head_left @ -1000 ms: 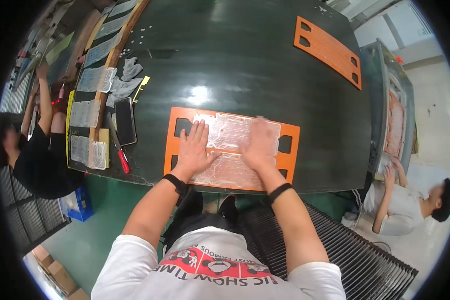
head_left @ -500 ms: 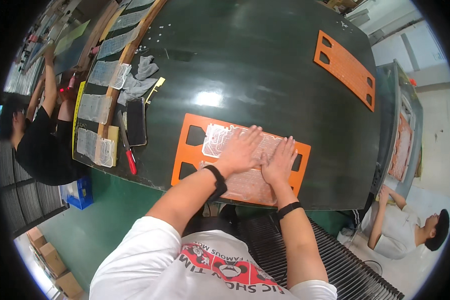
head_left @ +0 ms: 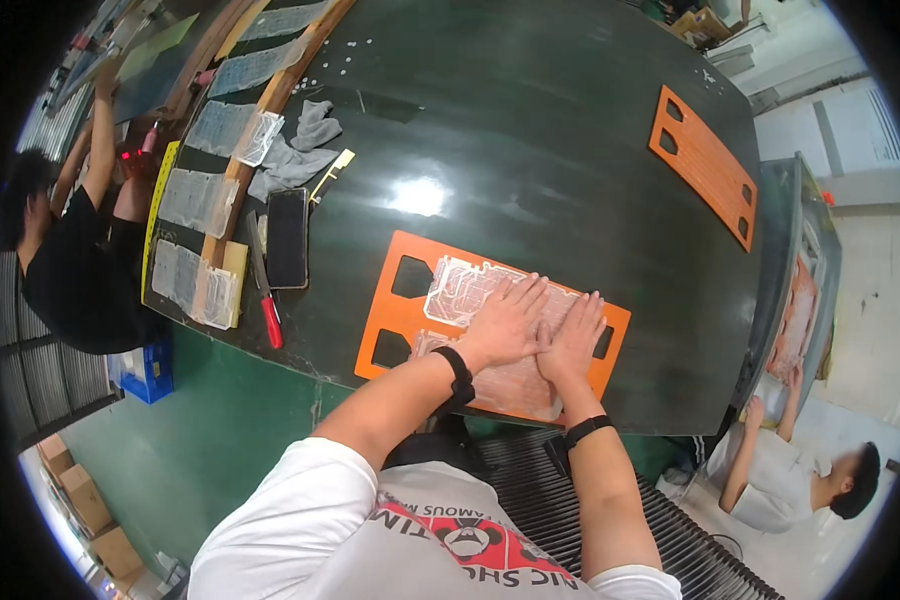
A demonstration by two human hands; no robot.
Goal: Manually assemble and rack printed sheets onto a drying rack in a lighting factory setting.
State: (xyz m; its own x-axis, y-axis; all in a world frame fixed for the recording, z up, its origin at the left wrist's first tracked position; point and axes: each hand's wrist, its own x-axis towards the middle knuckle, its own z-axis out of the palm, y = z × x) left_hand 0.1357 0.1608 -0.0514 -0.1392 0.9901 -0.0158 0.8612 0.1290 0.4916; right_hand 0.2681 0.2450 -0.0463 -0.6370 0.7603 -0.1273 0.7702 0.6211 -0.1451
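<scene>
An orange board (head_left: 388,310) with dark cut-outs at both ends lies at the near edge of the dark green table. On it rest clear plastic sheets printed with white circuit-like lines (head_left: 457,290). My left hand (head_left: 508,322) lies flat on these sheets, fingers stretched toward the far side. Beside it, thumbs close together, my right hand (head_left: 574,342) is pressed flat over the sheets and the board's right part. Neither hand grips anything. The palms hide the middle of the sheets.
Left on the table (head_left: 530,130) lie a phone (head_left: 288,238), a red-handled knife (head_left: 271,320), grey cloths (head_left: 288,165) and a wooden bar (head_left: 270,100) with clear sheets. Another orange board (head_left: 705,165) lies far right. One person works at left, another at right beside a tray (head_left: 798,300).
The view has shifted a little, so the table's things sit differently in the picture. My hands stay flat on the sheets and have drawn slightly closer together.
</scene>
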